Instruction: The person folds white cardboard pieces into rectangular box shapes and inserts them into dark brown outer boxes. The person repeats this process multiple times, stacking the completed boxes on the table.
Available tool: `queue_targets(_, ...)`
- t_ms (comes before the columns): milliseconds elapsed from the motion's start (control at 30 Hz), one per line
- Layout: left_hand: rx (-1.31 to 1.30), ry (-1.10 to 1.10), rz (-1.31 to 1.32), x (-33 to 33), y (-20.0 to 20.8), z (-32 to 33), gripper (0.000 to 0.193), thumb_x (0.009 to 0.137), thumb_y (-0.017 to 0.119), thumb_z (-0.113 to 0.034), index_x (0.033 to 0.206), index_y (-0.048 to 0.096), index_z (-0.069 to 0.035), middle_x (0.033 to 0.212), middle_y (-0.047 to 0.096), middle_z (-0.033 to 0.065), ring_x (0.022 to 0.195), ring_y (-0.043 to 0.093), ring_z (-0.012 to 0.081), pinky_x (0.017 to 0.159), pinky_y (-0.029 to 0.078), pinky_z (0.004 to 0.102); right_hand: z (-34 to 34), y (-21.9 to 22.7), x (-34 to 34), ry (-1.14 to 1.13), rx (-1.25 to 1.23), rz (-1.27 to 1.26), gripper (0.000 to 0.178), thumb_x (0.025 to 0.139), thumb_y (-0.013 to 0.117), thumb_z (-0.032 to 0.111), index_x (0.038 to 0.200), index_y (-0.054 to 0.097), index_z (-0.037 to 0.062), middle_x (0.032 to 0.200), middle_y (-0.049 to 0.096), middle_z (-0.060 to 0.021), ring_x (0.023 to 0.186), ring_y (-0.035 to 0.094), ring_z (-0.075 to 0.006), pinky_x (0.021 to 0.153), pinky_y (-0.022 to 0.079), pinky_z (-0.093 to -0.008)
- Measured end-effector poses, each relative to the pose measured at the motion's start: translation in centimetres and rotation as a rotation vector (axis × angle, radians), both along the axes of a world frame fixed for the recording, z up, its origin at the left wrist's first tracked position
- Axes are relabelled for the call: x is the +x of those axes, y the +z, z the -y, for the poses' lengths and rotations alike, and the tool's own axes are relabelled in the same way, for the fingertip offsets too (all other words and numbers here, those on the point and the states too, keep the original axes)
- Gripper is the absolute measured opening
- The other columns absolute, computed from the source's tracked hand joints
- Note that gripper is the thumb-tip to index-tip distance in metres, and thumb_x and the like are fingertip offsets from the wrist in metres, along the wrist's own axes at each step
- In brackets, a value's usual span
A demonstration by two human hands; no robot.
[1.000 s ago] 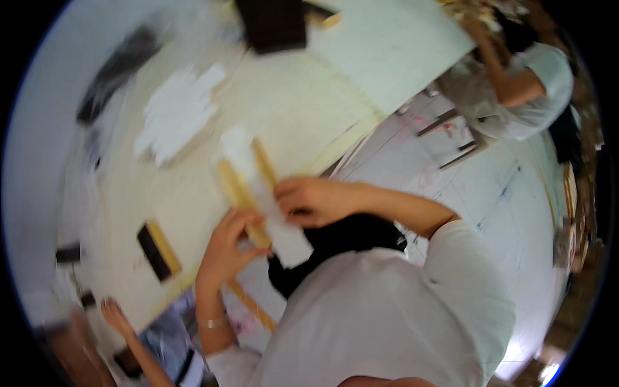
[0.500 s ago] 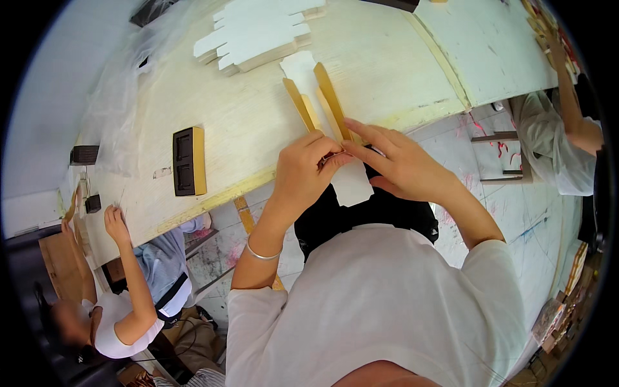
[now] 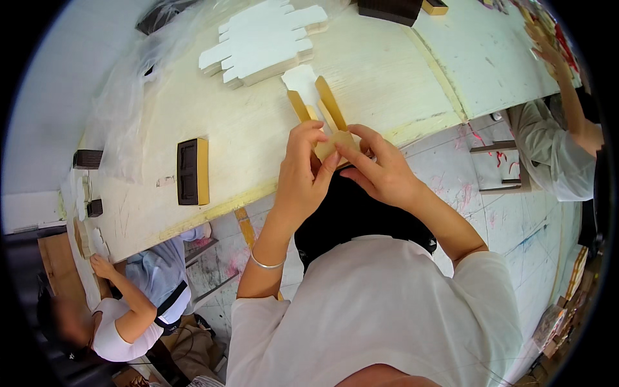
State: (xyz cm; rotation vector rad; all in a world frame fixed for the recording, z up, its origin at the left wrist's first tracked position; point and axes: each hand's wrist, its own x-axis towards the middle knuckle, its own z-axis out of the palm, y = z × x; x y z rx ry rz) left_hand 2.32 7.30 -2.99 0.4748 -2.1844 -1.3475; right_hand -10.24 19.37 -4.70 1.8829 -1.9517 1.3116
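Note:
A partly folded cardboard box (image 3: 330, 103), gold outside and white inside, sits at the table's front edge before me. Its two long side walls stand up, and a white flap lies flat at the far end. The near end panel is turned up and shows its gold face. My left hand (image 3: 302, 168) grips the left near corner with the thumb on that panel. From the right, my right hand (image 3: 382, 166) pinches the same end, fingers against the panel. My fingers hide part of both near corners.
Beyond the box lies a stack of flat white box blanks (image 3: 267, 42). A gold box with a dark two-compartment tray (image 3: 188, 171) stands to the left. A dark box (image 3: 390, 9) is at the far edge. Co-workers are at both sides; clear plastic sheeting (image 3: 119, 122) lies left.
The near end flap, which hung down white toward my lap, is now folded up with its gold face showing. The co-worker's hand on the left has moved nearer the table's edge.

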Motion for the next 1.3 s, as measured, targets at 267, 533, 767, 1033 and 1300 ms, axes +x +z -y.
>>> queue_targets(267, -0.385, -0.028, 0.049, 0.1, -0.6, -0.3, 0.016, 0.075, 0.074, -0.008, 0.075, 0.06, 0.0, 0.071, 0.055, 0.008, 0.057, 0.052, 0.024, 0.05, 0.041, 0.0311, 0.2, 1.2, -0.9, 0.119, 0.488, -0.212, 0.025, 0.077, 0.066, 0.008, 0.102, 0.064, 0.0068, 0.115, 0.054, -0.0142, 0.081, 0.058, -0.0257, 0.07, 0.044, -0.0355)
queue_targets(533, -0.774, -0.343, 0.163, 0.7, 3.2, 6.5, 0.022, 0.071, 0.074, -0.015, 0.09, 0.066, -0.007, 0.097, 0.062, 0.004, 0.098, 0.051, 0.0261, 0.086, 0.039, 0.0419, 1.8, 3.4, -6.8, 0.048, 0.302, -0.312, 0.027, 0.071, 0.07, 0.007, 0.098, 0.065, 0.0077, 0.104, 0.057, -0.0111, 0.088, 0.056, -0.027, 0.075, 0.045, -0.0368)
queue_targets(767, -0.827, -0.048, 0.309, 0.0, 1.7, 2.0, 0.033, 0.069, 0.075, -0.018, 0.099, 0.064, -0.008, 0.103, 0.059, 0.0053, 0.094, 0.055, 0.0257, 0.083, 0.045, 0.0387, 2.0, 3.7, -1.9, 0.311, 0.305, 0.123, 0.021, 0.074, 0.069, 0.004, 0.094, 0.063, 0.0024, 0.084, 0.058, -0.0118, 0.08, 0.055, -0.0297, 0.071, 0.045, -0.0384)
queue_targets(1033, -0.664, -0.217, 0.18, 1.7, 2.4, 4.4, 0.037, 0.064, 0.079, -0.023, 0.094, 0.064, -0.007, 0.104, 0.058, 0.005, 0.098, 0.055, 0.0254, 0.087, 0.045, 0.0371, 0.6, 4.2, -6.1, 0.422, 0.403, -0.152, 0.038, 0.072, 0.068, 0.0, 0.109, 0.065, 0.0084, 0.105, 0.057, -0.0103, 0.095, 0.055, -0.0273, 0.084, 0.045, -0.0348)
queue_targets(1300, -0.428, -0.307, 0.173, 2.1, 0.5, 3.7, 0.038, 0.064, 0.081, -0.02, 0.094, 0.062, -0.007, 0.095, 0.059, 0.0045, 0.084, 0.059, 0.0219, 0.071, 0.05, 0.0328, 1.9, 3.1, -5.4, 0.485, 0.332, -0.141, 0.019, 0.07, 0.074, 0.006, 0.085, 0.062, 0.0054, 0.082, 0.052, -0.0071, 0.079, 0.05, -0.0253, 0.073, 0.042, -0.0345)
